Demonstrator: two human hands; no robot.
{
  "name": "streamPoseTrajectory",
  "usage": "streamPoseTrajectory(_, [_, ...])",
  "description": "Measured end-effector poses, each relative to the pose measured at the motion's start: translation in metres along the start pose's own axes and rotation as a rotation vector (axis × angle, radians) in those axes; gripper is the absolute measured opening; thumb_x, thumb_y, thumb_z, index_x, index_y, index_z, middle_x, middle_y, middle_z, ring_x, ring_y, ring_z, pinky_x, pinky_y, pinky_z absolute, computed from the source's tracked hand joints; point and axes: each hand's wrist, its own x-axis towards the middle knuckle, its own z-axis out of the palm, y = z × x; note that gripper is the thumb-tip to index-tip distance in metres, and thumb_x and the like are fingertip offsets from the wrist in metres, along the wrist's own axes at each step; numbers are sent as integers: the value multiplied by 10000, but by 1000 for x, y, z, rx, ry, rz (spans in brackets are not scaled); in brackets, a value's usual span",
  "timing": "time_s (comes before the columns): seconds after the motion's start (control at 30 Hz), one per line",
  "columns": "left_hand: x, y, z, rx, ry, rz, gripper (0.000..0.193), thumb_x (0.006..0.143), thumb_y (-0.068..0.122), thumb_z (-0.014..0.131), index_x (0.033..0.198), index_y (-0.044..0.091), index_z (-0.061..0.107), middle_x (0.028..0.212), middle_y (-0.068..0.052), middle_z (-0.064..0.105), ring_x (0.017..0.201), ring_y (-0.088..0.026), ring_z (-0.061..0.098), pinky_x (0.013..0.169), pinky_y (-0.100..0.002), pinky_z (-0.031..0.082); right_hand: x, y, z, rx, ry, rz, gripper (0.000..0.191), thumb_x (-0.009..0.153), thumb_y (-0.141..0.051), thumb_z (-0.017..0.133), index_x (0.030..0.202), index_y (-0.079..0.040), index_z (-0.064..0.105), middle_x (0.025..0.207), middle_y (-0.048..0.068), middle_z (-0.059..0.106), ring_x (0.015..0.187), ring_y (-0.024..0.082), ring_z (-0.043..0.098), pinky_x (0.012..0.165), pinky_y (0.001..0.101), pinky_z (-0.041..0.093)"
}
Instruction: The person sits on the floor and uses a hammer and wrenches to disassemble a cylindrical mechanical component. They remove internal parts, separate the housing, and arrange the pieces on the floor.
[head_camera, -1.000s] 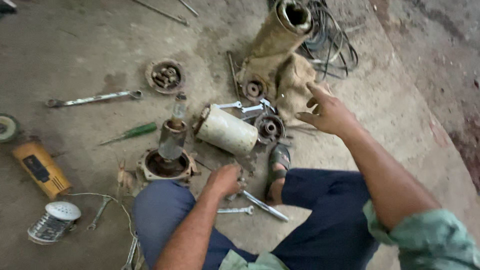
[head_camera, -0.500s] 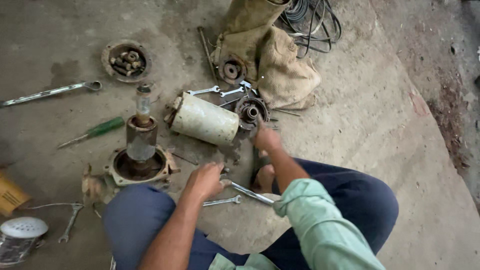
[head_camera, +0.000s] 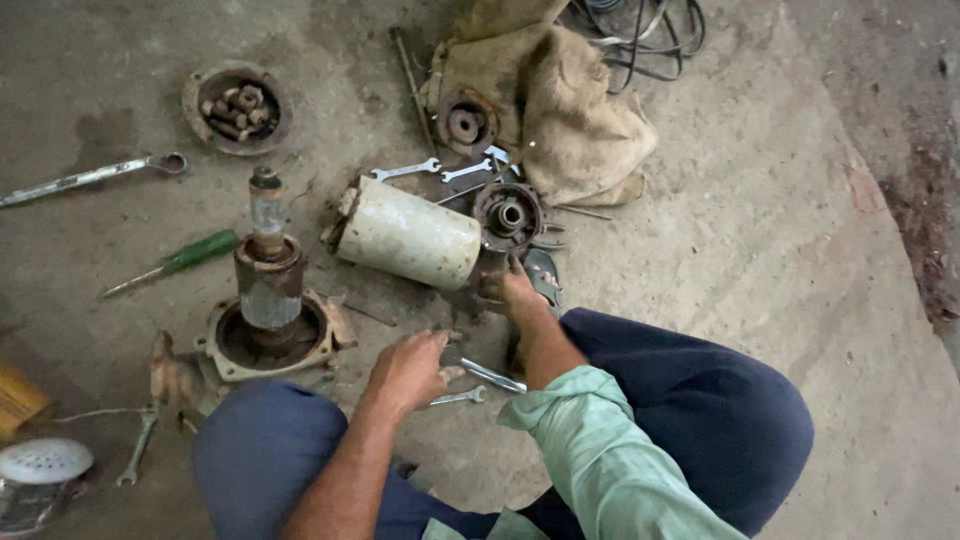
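Left hand: laid palm down on the floor, fingers spread and gripping nothing, small wrenches just at its 3 o'clock. Right hand: reached to the near end of the cream cylinder; whether the fingers are closed on anything cannot be told.

Items, left to right:
- Long spanner, at 10 o'clock from the left hand.
- Green screwdriver, beside it.
- Rusty dish of bolts, at 11 o'clock.
- Upright rusty shaft in a flanged base, at 9 o'clock of the left hand.
- Cream cylinder, lying on its side at the centre, at 12 o'clock from the left hand. Judged heavy, rigid and gritty rather than slippery; best taken around the barrel with both hands.
- Round end cap, touching the cylinder's right end.
- Sacking and cables, at 1 o'clock.

Against the frame half a second earlier: the right hand is found lower, nearer the cylinder's end; the left hand is hardly shifted.
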Motion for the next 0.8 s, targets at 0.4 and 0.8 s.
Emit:
streamPoseTrajectory(0.4, [8, -12, 9, -12, 47, 35, 499, 838, 358, 769, 1257, 116, 647, 1160, -148, 689, 1109, -362, 652, 924, -487, 525, 12, 11, 11, -105, 48, -105, 1072, 829, -67, 713, 1638, -400, 93, 1062, 172, 734, 784, 304, 692, 667, 495, 545])
streamPoseTrajectory(0.8, [8, -19, 5, -20, 109, 23, 553, 825, 390, 783, 1276, 105, 638, 1194, -162, 687, 1106, -388, 652, 911, -511, 531, -28, 74, 49, -1297, 162, -526, 571, 824, -393, 820, 1256, -53, 664, 1128, 231, 733, 1001, 367, 724, 849, 469, 566])
